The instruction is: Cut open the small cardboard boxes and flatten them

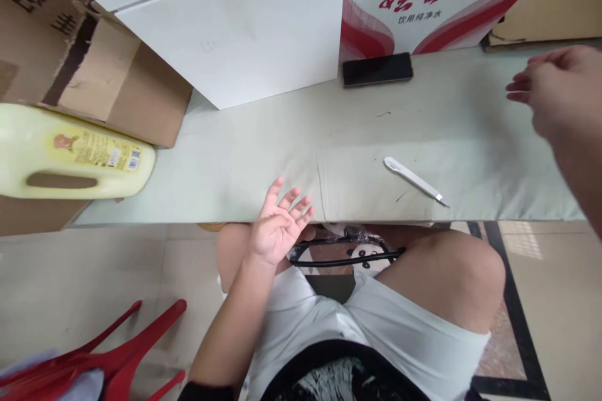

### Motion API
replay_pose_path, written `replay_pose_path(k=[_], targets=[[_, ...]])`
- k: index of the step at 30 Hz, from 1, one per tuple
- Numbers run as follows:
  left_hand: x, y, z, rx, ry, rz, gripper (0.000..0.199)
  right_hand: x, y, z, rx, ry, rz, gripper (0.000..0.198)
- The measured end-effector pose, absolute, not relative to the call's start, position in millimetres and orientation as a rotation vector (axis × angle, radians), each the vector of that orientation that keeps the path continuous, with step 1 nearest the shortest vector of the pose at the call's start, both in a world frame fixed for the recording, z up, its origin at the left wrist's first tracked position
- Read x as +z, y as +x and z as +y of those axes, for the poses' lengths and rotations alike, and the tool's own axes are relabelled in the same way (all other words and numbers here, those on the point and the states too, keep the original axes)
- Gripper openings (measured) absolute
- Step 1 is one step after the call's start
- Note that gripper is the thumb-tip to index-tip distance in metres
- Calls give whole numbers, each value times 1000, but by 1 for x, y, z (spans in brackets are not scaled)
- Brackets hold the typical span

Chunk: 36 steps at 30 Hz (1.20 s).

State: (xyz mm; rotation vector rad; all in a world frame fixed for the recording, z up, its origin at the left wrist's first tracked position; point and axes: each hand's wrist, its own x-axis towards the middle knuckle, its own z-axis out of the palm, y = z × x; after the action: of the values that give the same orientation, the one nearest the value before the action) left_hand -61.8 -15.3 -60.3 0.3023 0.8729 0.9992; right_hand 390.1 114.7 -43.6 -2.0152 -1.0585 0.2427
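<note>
My left hand hovers over the table's front edge, palm up, its fingers apart and nothing in it. Out at the far right, my right hand is above the table with fingers curled together. Whatever is between those fingers, if anything, is hidden. A slim white tool with a narrow metal tip, similar to a craft knife, lies on the pale green cloth between my hands, touched by neither. Small dark threads or scraps lie on the cloth near it.
A black phone lies by a white and red carton. White boxes stand at the back. On the left are a yellow jug and cardboard boxes. A red stool stands on the floor, lower left.
</note>
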Motion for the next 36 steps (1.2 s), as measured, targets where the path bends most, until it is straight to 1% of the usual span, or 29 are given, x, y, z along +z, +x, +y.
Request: replay_pose_path(k=[1, 2, 4, 6, 7, 9, 13, 18, 20, 29, 32, 34, 36], targets=[[-60, -59, -16, 1005, 305, 868, 73, -40, 360, 93, 390, -1989, -935, 15], [-59, -57, -16, 1011, 309, 861, 73, -37, 329, 70, 472, -1946, -899, 17], [-56, -53, -18, 1016, 328, 835, 74, -34, 268, 23, 785, -1804, -1016, 13], [-52, -51, -21, 1017, 358, 800, 74, -35, 212, -20, 1022, -1667, -1104, 8], [-49, -50, -23, 1020, 368, 776, 73, -38, 187, -39, 1127, -1614, -1151, 9], [-44, -51, -29, 1031, 366, 721, 70, -43, 145, -68, 1235, -1465, -1200, 17], [-36, -54, -42, 1050, 360, 625, 65, -45, 91, -94, 1195, -1303, -1345, 13], [-39, -59, -56, 1063, 375, 576, 59, -43, 69, -96, 1052, -1369, -1516, 8], [-42, -62, -60, 1075, 369, 563, 58, -44, 68, -96, 1052, -1393, -1533, 6], [-47, -67, -64, 1005, 373, 539, 61, -44, 72, -100, 1079, -1512, -1483, 19], [-51, -70, -62, 1009, 354, 551, 59, -52, 80, -97, 1054, -1563, -1494, 23], [-54, -74, -60, 1031, 346, 578, 56, -65, 91, -89, 977, -1657, -1523, 25], [-57, -80, -59, 1064, 340, 614, 53, -80, 102, -78, 798, -1774, -1605, 25]])
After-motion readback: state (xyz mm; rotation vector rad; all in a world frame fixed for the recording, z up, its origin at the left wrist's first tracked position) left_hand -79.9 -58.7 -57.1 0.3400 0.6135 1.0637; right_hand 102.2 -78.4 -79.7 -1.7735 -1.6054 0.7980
